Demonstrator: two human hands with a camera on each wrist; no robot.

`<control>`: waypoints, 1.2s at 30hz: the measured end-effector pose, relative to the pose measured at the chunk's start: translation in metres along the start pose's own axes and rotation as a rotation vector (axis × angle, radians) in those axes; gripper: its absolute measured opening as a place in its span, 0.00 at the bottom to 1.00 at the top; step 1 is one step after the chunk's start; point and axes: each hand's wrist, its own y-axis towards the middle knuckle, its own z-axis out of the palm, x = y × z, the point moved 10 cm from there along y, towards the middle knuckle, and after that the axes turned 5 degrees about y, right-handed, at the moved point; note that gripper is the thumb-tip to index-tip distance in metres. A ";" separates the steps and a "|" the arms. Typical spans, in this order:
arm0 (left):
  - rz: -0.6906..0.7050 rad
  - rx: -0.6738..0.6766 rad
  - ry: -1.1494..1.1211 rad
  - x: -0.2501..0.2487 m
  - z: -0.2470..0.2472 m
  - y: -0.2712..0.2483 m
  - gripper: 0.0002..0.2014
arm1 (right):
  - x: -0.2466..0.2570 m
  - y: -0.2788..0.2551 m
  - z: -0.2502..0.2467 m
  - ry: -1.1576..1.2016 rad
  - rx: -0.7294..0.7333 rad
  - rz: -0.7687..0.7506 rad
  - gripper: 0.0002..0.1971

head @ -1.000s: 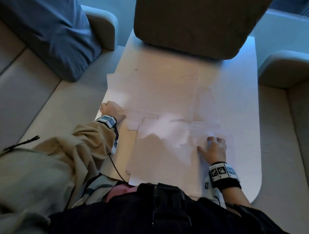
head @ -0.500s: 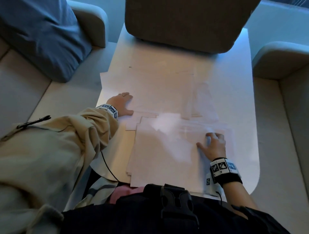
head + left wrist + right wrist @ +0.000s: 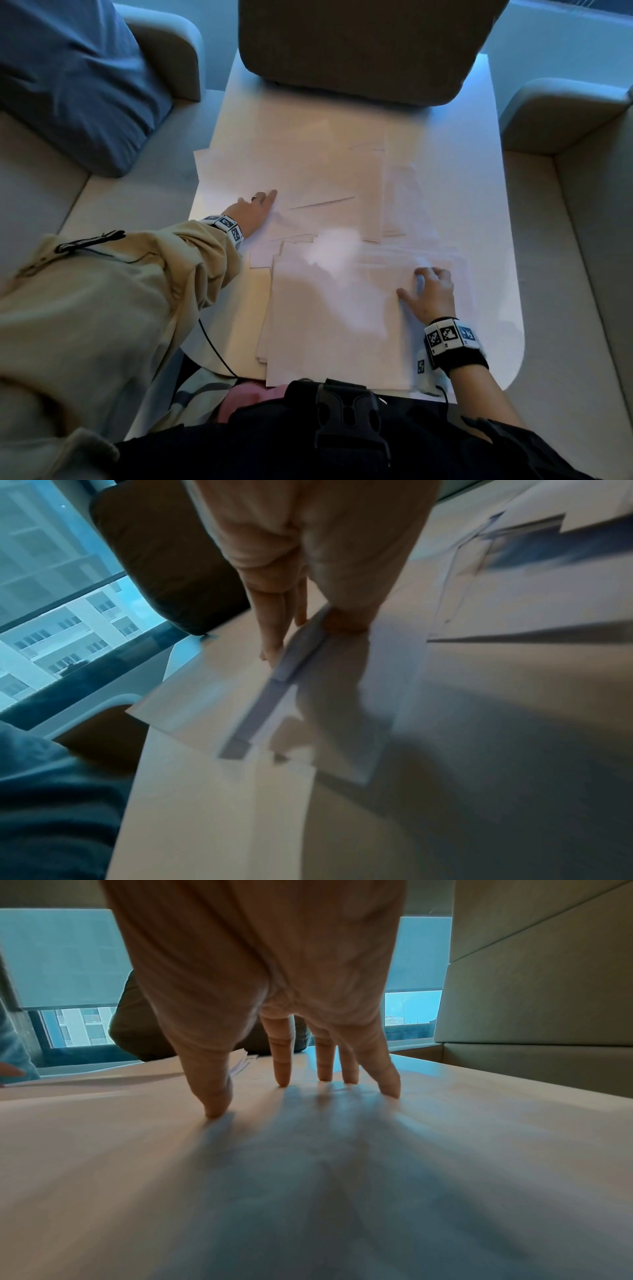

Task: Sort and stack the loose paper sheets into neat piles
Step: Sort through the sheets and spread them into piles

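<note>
Loose white paper sheets [image 3: 308, 171] lie overlapping across the middle of the white table [image 3: 479, 205]. A rougher pile of sheets [image 3: 335, 318] sits at the near edge. My left hand [image 3: 257, 205] lies on the left part of the loose sheets with its fingers straight. In the blurred left wrist view, the left hand [image 3: 308, 639] touches a sheet's edge [image 3: 294, 653] with fingers and thumb. My right hand [image 3: 424, 284] presses spread fingertips down on the near pile's right side. The right wrist view shows the right hand [image 3: 274, 1096] with all fingertips on the paper [image 3: 308, 1177].
A brown padded seat back [image 3: 359, 44] overhangs the table's far edge. A blue cushion [image 3: 75, 85] lies on the beige sofa [image 3: 120, 205] to the left. A beige armrest [image 3: 555, 113] stands at the right. A thin black cable [image 3: 212, 346] hangs from my left sleeve.
My left hand moved from the table's left edge forward and right onto the loose sheets, fingers stretched out. My right hand stayed pressed on the near pile.
</note>
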 end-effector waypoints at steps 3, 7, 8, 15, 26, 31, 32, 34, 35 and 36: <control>0.014 -0.001 0.065 -0.005 -0.012 -0.002 0.31 | 0.001 0.000 -0.001 0.007 -0.008 -0.009 0.27; 0.011 -0.043 0.060 -0.004 -0.027 -0.004 0.38 | 0.001 0.000 -0.001 -0.006 0.001 -0.014 0.27; -0.002 -0.074 0.040 -0.001 -0.032 -0.005 0.39 | 0.001 0.000 -0.001 -0.005 0.000 -0.016 0.27; 0.173 -0.271 -0.193 -0.022 -0.051 -0.017 0.23 | 0.000 -0.001 0.000 0.014 -0.001 -0.003 0.27; 0.071 0.070 -0.349 -0.013 0.006 -0.005 0.46 | 0.002 -0.003 0.000 0.014 0.001 -0.010 0.27; 0.076 0.037 -0.335 -0.020 0.001 0.003 0.44 | 0.004 -0.005 0.003 -0.063 0.044 -0.019 0.31; 0.071 0.045 -0.338 -0.022 0.002 0.004 0.43 | 0.004 -0.007 0.006 -0.129 0.076 -0.022 0.33; 0.056 0.061 -0.343 -0.025 0.003 0.006 0.39 | -0.001 -0.013 0.012 -0.247 0.140 -0.029 0.37; 0.053 0.064 -0.330 -0.026 0.003 0.006 0.36 | -0.003 -0.015 0.014 -0.275 0.165 -0.029 0.39; 0.052 0.058 -0.309 -0.026 0.003 0.007 0.34 | -0.006 -0.017 0.016 -0.290 0.186 -0.031 0.40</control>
